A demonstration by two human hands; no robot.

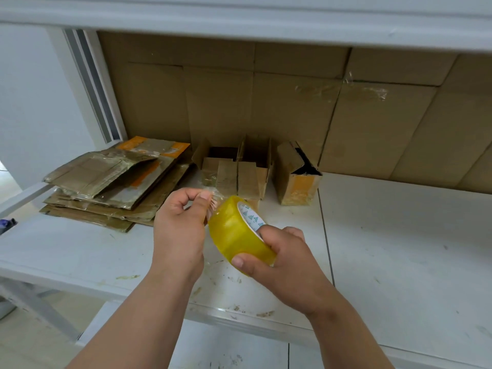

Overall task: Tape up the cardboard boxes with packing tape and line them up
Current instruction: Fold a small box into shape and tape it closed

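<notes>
Head view, looking down at a white tabletop under a low white shelf, with large brown cardboard sheets lining the back. At far left, a small dark blue object sits at the edge (too little of it shows to tell what it is). Next comes a pile of flattened cardboard boxes, some with orange print and glossy tape, lying stacked at the back left of the tabletop. Just right of the pile stand two small open boxes side by side, their flaps up and touching each other. A third small box, with an orange patch on its front, stands a little apart to their right, tilted slightly.

In front of these, above the tabletop, both bare hands work a tape roll. The left hand has its fingers curled, pinching the crinkled loose end of clear tape at the roll's upper left. The roll itself is yellowish and translucent with a white printed core, held in the air between the hands. The right hand grips it from the lower right, thumb pressed on the outer face and a fingertip hooked into the core. Scraps and smudges mark the tabletop below the hands.
</notes>
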